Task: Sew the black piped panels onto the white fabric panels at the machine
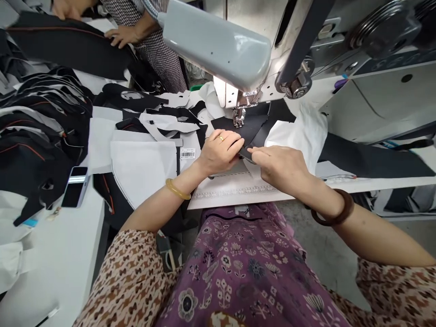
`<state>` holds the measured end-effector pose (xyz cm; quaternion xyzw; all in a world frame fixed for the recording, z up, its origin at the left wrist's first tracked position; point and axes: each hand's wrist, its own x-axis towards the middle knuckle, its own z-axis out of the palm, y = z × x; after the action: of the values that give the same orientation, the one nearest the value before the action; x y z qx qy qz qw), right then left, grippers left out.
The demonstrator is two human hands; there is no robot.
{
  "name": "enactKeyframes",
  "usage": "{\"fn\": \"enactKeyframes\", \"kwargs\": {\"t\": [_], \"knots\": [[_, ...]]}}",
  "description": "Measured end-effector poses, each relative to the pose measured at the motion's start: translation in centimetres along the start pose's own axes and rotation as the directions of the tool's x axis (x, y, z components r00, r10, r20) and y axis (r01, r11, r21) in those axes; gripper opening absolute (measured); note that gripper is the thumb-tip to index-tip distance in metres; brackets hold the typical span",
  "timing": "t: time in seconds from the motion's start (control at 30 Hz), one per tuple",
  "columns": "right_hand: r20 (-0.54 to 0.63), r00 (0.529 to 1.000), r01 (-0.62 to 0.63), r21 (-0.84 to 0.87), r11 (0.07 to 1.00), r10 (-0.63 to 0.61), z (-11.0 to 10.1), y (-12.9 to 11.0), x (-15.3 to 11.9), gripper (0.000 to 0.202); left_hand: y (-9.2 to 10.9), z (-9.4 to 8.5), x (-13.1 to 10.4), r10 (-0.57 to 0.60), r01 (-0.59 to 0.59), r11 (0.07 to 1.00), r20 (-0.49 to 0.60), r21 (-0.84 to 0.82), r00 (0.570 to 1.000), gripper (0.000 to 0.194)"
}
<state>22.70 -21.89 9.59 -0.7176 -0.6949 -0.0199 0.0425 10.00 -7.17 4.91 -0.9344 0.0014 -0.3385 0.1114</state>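
A black fabric piece (254, 131) lies under the presser foot (239, 119) of a sewing machine, its near edge between my hands. My left hand (223, 150), with a ring on one finger, presses down on the fabric just in front of the foot, fingers curled over its edge. Closed in a pinch, my right hand (281, 168) grips the near corner of the same piece. A crumpled white cloth (309, 131) sits right behind my right hand. Whatever is under my left palm is hidden.
The machine's grey head cover (218, 43) hangs over the sewing spot. White and black cut pieces (145, 163) pile up at left, beside a phone (75, 187). A ruler strip (235, 192) runs along the table's front edge. Another person's hand (123, 36) handles dark fabric at upper left.
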Motion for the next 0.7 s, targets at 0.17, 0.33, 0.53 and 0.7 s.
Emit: {"fn": "enactKeyframes", "kwargs": {"t": [0.17,0.33,0.53,0.7], "knots": [[0.061,0.997,-0.042,-0.011,0.999,0.043,-0.9,0.1,0.4,0.018,0.1,1.1,0.3,-0.087,0.087,0.996,-0.010,0.030,0.996,0.030],[0.112,0.994,-0.006,-0.039,0.999,0.010,-1.3,0.1,0.4,0.018,-0.2,1.3,-0.1,0.030,-0.021,0.995,-0.099,0.096,0.995,0.022],[0.057,0.997,0.061,-0.045,0.997,-0.058,-1.3,0.2,0.9,0.018,-0.9,1.0,-0.3,0.063,-0.054,0.996,-0.115,0.077,0.991,0.014],[-0.006,0.996,0.083,-0.072,0.994,-0.084,-1.2,0.5,1.6,0.020,-1.6,0.7,0.1,0.006,-0.007,1.000,-0.032,-0.010,0.999,0.019]]}}
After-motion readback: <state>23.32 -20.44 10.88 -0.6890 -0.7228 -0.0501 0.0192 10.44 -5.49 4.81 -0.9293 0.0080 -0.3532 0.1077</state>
